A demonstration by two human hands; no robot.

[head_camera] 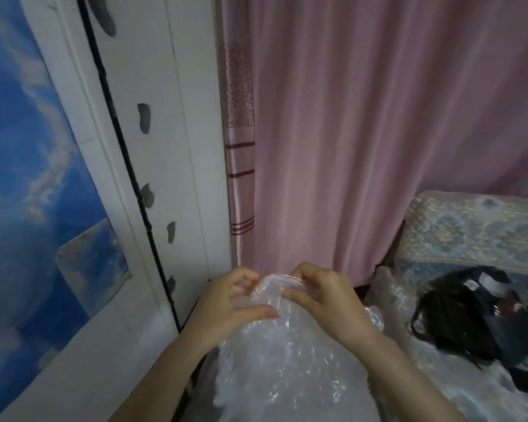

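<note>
A crumpled sheet of clear bubble wrap (287, 360) hangs in front of me at the bottom centre. My left hand (226, 306) grips its top edge from the left, fingers curled over it and thumb pressed against the front. My right hand (323, 303) pinches the same bunched top edge from the right, thumb below and fingers above. The two hands are close together, nearly touching. What the wrap holds, if anything, is hidden.
A pink curtain (363, 132) hangs straight ahead. A white door frame (165, 178) and a blue sky-patterned panel (28, 178) stand on the left. On the right is a patterned sofa (470, 233) with a dark bag (470, 318) lying on plastic sheeting.
</note>
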